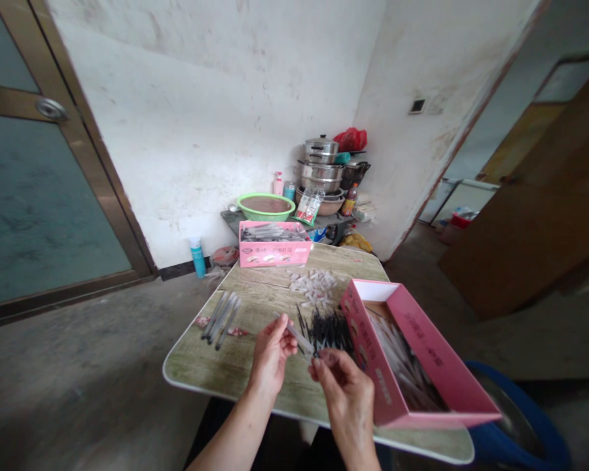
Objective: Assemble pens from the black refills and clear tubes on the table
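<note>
The left hand's grip clamps a translucent pen barrel, the right hand's its near end; likely light, stiff, slightly slippery, best pinched mid-length.

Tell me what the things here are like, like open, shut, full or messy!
Left hand: closed on a clear tube
Right hand: pinching the tube's near end
Far pink box: open, full of tubes
Right pink box: open, partly filled
Black pieces: loose pile
White pieces: scattered
Tubes at left: lying together
Green basin: uncovered
Top steel pot: lid on
</note>
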`<action>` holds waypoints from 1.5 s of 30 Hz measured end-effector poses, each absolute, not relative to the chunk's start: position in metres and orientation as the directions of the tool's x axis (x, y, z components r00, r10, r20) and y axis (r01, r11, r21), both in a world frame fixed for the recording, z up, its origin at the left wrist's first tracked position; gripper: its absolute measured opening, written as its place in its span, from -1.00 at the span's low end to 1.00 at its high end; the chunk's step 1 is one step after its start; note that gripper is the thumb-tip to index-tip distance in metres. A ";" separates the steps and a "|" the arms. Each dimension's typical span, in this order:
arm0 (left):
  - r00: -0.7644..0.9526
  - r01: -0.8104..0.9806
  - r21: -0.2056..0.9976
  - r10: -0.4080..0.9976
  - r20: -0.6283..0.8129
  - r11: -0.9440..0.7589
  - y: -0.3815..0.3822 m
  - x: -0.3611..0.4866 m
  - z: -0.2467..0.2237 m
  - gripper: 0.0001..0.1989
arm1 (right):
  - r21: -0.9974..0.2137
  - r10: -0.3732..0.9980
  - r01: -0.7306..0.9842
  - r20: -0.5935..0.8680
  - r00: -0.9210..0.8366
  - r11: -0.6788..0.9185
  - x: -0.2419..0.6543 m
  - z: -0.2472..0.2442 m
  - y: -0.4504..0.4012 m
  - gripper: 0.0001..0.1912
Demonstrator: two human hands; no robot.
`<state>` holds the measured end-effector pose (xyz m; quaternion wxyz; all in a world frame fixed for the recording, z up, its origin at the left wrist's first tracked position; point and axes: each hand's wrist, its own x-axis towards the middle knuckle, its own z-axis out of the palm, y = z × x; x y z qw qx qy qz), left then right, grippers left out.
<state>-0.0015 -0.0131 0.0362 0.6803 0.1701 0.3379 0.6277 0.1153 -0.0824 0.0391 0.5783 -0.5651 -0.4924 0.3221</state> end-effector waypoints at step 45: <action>-0.106 -0.587 0.807 0.994 0.000 -0.063 -0.026 0.005 0.049 -0.69 | -0.975 0.943 0.197 0.158 0.294 0.102 0.120 0.048 -0.086 -0.52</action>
